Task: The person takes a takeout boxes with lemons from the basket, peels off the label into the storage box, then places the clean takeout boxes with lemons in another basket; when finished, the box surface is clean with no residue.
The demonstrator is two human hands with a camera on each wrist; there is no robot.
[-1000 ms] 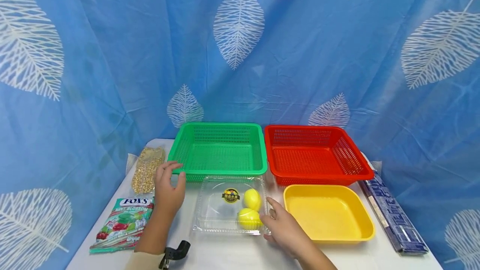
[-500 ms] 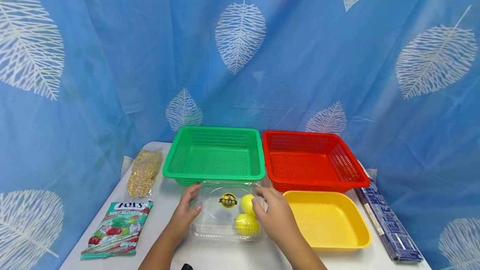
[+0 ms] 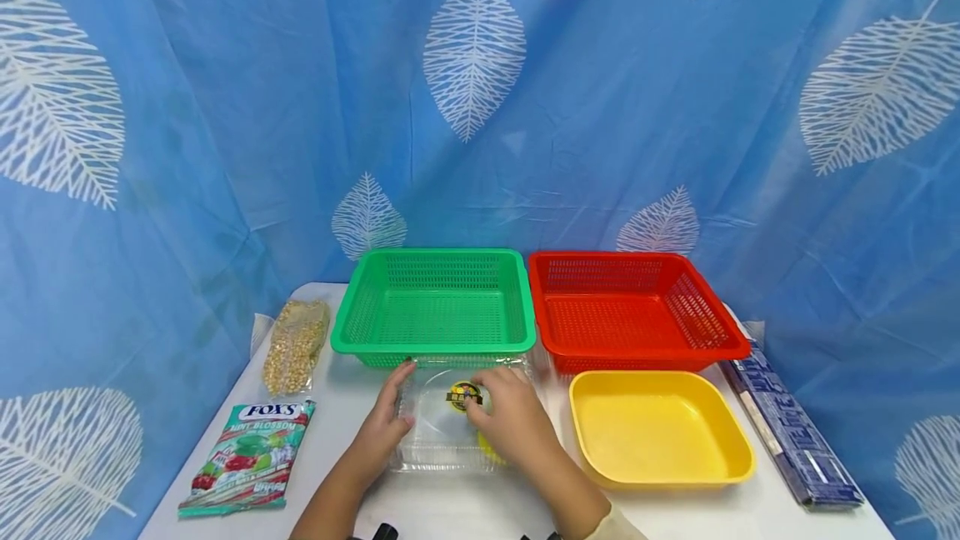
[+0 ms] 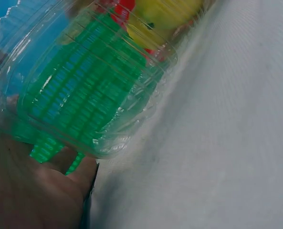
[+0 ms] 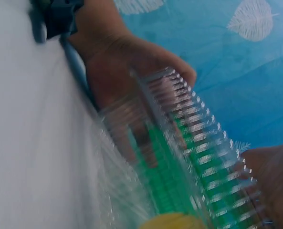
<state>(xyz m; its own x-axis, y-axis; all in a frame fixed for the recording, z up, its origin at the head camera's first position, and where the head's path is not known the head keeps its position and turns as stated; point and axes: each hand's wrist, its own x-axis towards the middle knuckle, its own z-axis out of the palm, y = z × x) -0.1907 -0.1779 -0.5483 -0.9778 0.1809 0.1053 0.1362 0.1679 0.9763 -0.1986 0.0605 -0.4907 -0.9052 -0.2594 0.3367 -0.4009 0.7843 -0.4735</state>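
Note:
A clear plastic clamshell box [image 3: 438, 433] lies on the white table, with a round black and yellow label [image 3: 459, 395] on its lid. Inside, on the right, is a rounded yellow thing [image 4: 165, 19] with a small dark dot; it shows only in part. My left hand [image 3: 381, 432] rests against the box's left side, fingers extended, thumb near the rim. Over the right half of the lid is my right hand [image 3: 513, 419], its fingers loosely bent beside the label and covering most of the yellow contents. The right hand's contact with the lid is unclear.
Behind the box stand a green basket [image 3: 432, 350] and a red basket [image 3: 641, 357]. A yellow tray [image 3: 660, 432] sits to its right, with a long blue pack [image 3: 795, 432] beyond. Leftward lie a green Fox's candy bag [image 3: 247, 457] and a bag of kernels [image 3: 296, 348].
My left hand has come from beside the green basket to the box's left side. My right hand has moved from the box's right edge leftward over the lid, toward the label.

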